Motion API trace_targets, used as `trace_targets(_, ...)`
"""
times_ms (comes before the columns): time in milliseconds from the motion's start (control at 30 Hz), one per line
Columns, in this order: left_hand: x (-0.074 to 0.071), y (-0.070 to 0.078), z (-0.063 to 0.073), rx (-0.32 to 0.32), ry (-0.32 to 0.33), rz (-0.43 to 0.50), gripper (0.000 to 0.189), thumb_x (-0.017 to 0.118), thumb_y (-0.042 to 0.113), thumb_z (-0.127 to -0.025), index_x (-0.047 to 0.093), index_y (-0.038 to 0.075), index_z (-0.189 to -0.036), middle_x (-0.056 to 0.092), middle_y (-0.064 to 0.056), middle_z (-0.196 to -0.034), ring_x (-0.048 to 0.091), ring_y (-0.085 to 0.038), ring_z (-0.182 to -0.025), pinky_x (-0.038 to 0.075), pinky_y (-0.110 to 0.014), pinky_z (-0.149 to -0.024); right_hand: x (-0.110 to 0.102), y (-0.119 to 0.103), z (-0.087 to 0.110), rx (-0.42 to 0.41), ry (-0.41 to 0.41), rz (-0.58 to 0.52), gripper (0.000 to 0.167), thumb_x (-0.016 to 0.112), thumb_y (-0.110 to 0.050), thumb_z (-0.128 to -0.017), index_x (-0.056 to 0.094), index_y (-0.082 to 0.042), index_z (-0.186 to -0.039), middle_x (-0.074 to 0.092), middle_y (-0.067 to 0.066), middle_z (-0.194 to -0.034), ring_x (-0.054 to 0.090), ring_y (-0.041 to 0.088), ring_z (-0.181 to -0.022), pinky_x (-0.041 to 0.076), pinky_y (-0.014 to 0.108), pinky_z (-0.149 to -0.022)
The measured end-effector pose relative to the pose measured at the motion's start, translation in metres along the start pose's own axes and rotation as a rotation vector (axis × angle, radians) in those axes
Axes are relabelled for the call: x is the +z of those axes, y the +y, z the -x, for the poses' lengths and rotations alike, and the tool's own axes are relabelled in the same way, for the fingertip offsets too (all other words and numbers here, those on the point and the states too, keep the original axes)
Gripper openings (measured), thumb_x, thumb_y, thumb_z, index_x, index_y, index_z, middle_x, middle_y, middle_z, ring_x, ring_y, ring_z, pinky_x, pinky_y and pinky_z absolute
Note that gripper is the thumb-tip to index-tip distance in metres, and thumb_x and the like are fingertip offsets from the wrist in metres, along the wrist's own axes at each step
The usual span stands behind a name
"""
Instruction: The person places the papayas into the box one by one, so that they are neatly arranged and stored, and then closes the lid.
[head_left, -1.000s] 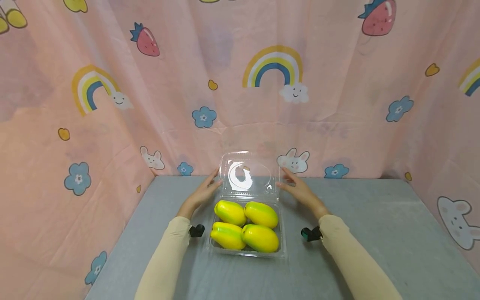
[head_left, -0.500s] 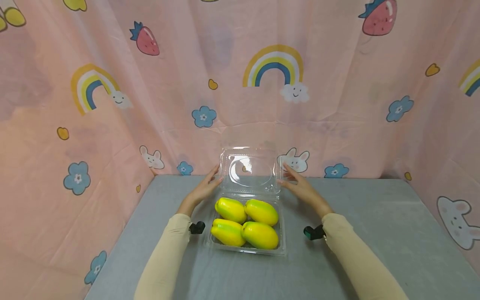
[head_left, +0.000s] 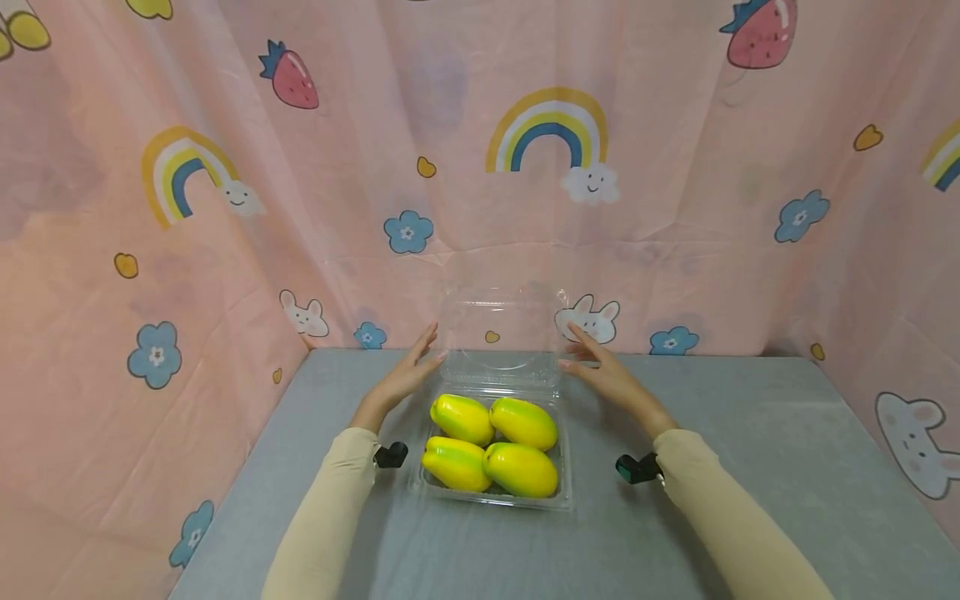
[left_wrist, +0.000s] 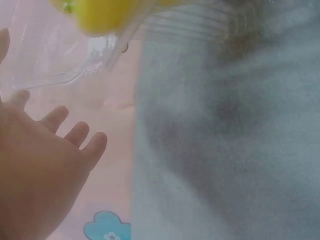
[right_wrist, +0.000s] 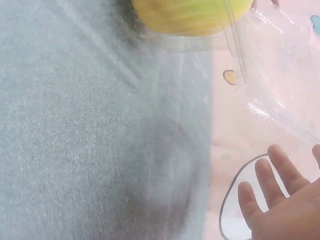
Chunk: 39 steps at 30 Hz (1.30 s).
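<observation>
A clear plastic clamshell box [head_left: 564,483] sits on the table with its lid [head_left: 501,379] raised at the back. Several yellow-green, mango-like fruits [head_left: 521,471] lie in its base in two rows. To the left of the lid is my left hand [head_left: 401,383], fingers extended. In the left wrist view, a fingertip of the left hand [left_wrist: 45,165] comes right up to the lid's edge. My right hand [head_left: 617,390] is spread at the lid's right side. The right wrist view shows the right hand [right_wrist: 285,210] with fingers apart, below the lid's corner [right_wrist: 267,112].
The grey-covered table [head_left: 750,467] reaches out on both sides of the box. Pink printed curtain [head_left: 360,167] hangs close behind and at the sides. A black wrist camera [head_left: 392,455] is on the left sleeve, another camera [head_left: 636,468] on the right.
The lid has tipped a little farther up and back, and its bright glare has faded. My right hand has drifted slightly outward; the left stays nearly still. The fruits keep their places.
</observation>
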<state>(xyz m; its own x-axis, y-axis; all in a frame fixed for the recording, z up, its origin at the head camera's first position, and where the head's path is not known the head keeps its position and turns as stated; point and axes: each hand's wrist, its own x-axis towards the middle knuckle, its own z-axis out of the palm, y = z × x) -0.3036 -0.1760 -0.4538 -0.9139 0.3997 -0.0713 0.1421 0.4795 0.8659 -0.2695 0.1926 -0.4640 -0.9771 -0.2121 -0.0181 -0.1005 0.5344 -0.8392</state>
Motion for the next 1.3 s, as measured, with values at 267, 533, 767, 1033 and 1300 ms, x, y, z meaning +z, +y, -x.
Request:
trace_targets(267,-0.003,-0.003,0.007,0.047,0.024,-0.024,0.071,0.046,0.038,-0.104,0.002,0.036,-0.159,0.005,0.001,-0.170,0.012,-0.036,-0.155,0.019,-0.068,-0.119,-0.002,-0.005,0.009,-0.026,-0.002,0.012,0.076,0.056,-0.041,-0.100,0.009,-0.039,-0.159,0.036,0.017,-0.158,0.037,0.039,-0.142,0.028,0.065,-0.117)
trace_targets(533,-0.008,-0.002,0.027,0.132,-0.022,0.015,0.068,0.044,0.029,-0.106,0.002,0.038,-0.159,0.006,0.000,-0.169,0.010,-0.034,-0.156,0.015,-0.066,-0.121,-0.005,-0.011,0.023,-0.053,-0.030,-0.006,0.075,0.054,-0.044,-0.100,0.008,-0.041,-0.158,0.025,0.013,-0.165,0.023,0.042,-0.151,0.025,0.067,-0.117)
trace_targets(767,-0.010,-0.005,0.046,0.226,-0.068,0.044,0.071,0.047,0.031,-0.105,0.001,0.035,-0.159,0.002,0.001,-0.170,0.006,-0.036,-0.156,0.011,-0.067,-0.121,-0.007,-0.015,0.038,-0.124,-0.066,0.008,0.078,0.053,-0.045,-0.100,0.004,-0.033,-0.160,0.013,0.013,-0.168,0.014,0.045,-0.153,0.018,0.072,-0.116)
trace_targets(1033,-0.009,-0.007,0.069,0.265,-0.106,0.053,0.085,0.052,0.053,-0.098,0.000,0.029,-0.160,-0.001,0.002,-0.170,0.003,-0.037,-0.156,0.009,-0.068,-0.121,-0.006,-0.018,0.061,-0.171,-0.114,-0.010,0.074,0.050,-0.038,-0.103,0.002,-0.038,-0.159,0.004,0.009,-0.169,0.006,0.042,-0.155,0.015,0.071,-0.118)
trace_targets(1300,-0.005,-0.015,0.088,0.269,-0.132,0.065,0.077,0.050,0.049,-0.100,0.004,0.035,-0.159,0.000,0.000,-0.170,0.003,-0.037,-0.156,0.010,-0.068,-0.121,0.002,-0.018,0.084,-0.160,-0.124,-0.014,0.068,0.047,-0.039,-0.103,0.007,-0.041,-0.158,0.007,0.010,-0.169,0.008,0.045,-0.154,0.018,0.072,-0.116)
